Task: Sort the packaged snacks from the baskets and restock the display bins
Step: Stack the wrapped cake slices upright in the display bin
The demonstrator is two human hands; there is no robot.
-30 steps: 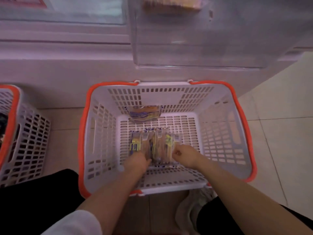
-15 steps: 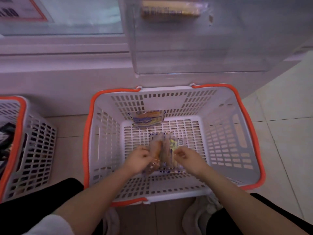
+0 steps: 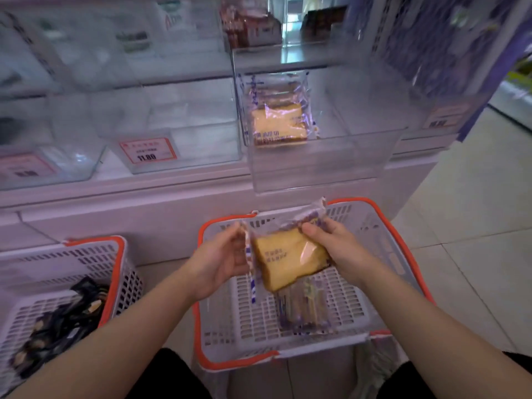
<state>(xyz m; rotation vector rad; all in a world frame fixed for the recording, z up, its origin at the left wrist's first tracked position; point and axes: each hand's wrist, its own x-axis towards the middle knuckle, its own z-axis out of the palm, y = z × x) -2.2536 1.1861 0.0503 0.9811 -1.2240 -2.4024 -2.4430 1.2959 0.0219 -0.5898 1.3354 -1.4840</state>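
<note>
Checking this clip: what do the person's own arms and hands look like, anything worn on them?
Both forearms are bare up to the bottom edge of the head view, with no sleeve showing. The left hand and the right hand wear no gloves, and no ring, watch or bracelet shows on either. Nail detail is too blurred to judge.

Cake pkg [image 3: 289, 257], clear wrap: held above white/orange basket [image 3: 403, 243], left hand [image 3: 221, 262] pinching one edge, right hand [image 3: 335, 246] gripping other. More pkgs [image 3: 305, 311] on basket floor. Display bin [image 3: 319, 156] w/ matching cake pkgs [image 3: 277, 122]. 2nd basket [image 3: 86, 254] at left, dark packets [image 3: 57, 321] inside. Price tag [image 3: 147, 150].
</note>
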